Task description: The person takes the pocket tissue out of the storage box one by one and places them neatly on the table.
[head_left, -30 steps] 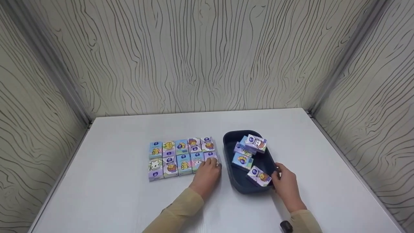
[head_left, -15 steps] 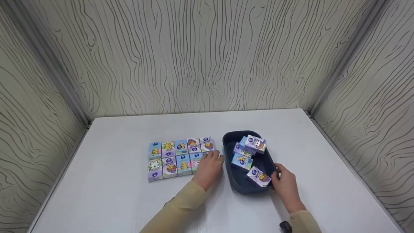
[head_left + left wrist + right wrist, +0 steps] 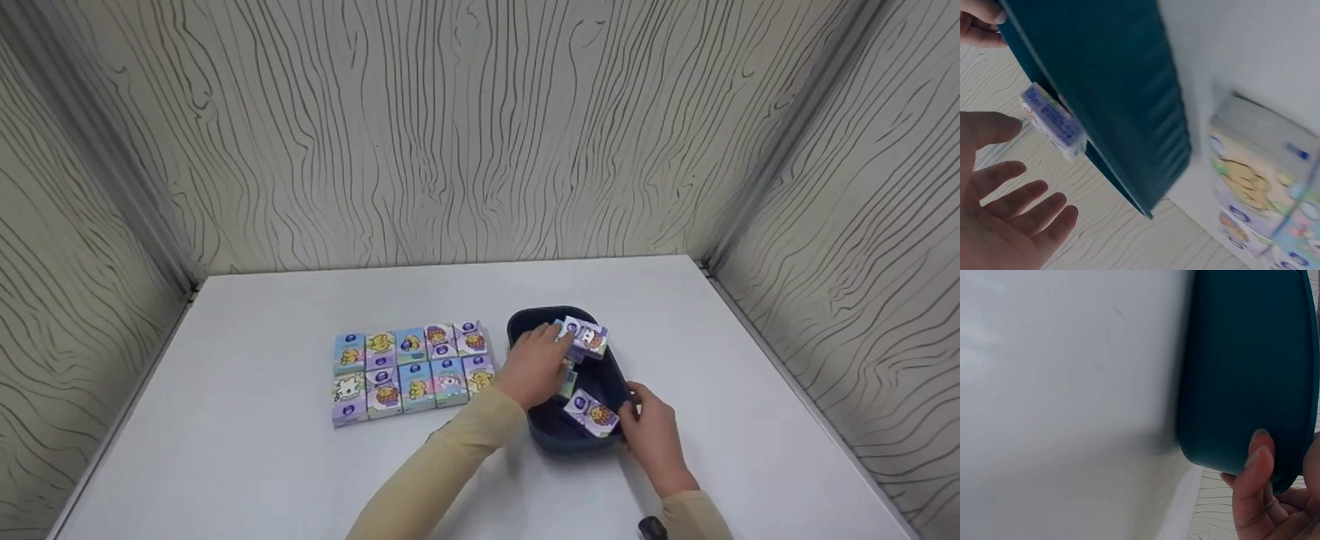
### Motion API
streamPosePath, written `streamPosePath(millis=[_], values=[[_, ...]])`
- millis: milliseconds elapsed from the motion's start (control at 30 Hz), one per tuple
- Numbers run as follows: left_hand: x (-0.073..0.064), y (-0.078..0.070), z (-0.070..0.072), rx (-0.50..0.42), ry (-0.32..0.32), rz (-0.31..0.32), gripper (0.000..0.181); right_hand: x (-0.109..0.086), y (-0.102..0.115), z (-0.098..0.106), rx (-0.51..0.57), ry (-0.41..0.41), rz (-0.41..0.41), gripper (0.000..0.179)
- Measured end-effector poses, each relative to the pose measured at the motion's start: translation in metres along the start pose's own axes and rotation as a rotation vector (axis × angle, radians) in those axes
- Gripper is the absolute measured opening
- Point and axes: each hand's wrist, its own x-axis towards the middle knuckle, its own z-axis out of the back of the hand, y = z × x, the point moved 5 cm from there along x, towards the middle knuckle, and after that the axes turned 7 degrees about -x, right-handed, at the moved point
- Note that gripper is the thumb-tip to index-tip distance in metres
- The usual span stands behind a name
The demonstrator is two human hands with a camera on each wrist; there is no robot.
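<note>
My left hand [image 3: 534, 367] is over the dark blue plastic bin [image 3: 570, 444], close to the stacked tissue packs. In the left wrist view its fingers [image 3: 1030, 199] are spread, with a gap between them and a white-and-purple tissue pack [image 3: 1054, 121] at the rim. That top pack [image 3: 587, 337] lies tilted on others, which the hand partly hides. Another tissue pack [image 3: 591, 413] lies at the bin's near end. My right hand [image 3: 654, 435] grips the bin's right side, fingers [image 3: 1255, 475] against the outer wall.
Left of the bin, several tissue packs [image 3: 416, 386] lie side by side in two rows on the white table [image 3: 247, 465]. Wood-grain-patterned panels [image 3: 450, 135] enclose the back and both sides. A small black object [image 3: 652, 528] is by the right sleeve.
My left hand has moved right, from the nearer row's right-hand tissue pack to over the bin, leaving that pack in view. My right hand stays on the bin. The head view has shifted slightly.
</note>
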Motion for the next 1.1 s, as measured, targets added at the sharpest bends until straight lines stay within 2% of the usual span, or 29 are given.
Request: streamPosePath(millis=[100, 233, 367, 500, 667, 767, 900, 1100], values=[[0.012, -0.007, -0.004, -0.013, -0.001, -0.023, 0.047, 0.000, -0.001, 0.000, 0.007, 0.000, -0.003, 0.038], [0.023, -0.010, -0.011, -0.006, -0.004, -0.010, 0.045, -0.002, 0.000, -0.003, 0.002, -0.009, 0.002, 0.037], [0.030, -0.013, -0.019, 0.003, 0.045, 0.013, 0.046, -0.003, 0.000, -0.003, -0.003, -0.014, -0.002, 0.038], [0.031, -0.017, -0.025, 0.027, 0.100, 0.025, 0.053, -0.002, 0.001, -0.002, 0.003, -0.008, -0.009, 0.038], [0.032, -0.023, -0.029, 0.044, 0.087, 0.032, 0.067, -0.001, 0.001, 0.001, 0.005, -0.015, -0.022, 0.038], [0.031, -0.026, -0.031, 0.094, 0.085, 0.052, 0.069, 0.000, 0.001, 0.001, -0.005, -0.008, -0.018, 0.039], [0.029, -0.029, -0.034, 0.149, 0.076, 0.059, 0.057, 0.000, 0.000, 0.000, -0.018, -0.004, -0.011, 0.040], [0.029, -0.027, -0.039, 0.142, 0.067, 0.080, 0.043, -0.001, 0.001, 0.001, -0.017, -0.026, 0.007, 0.039]])
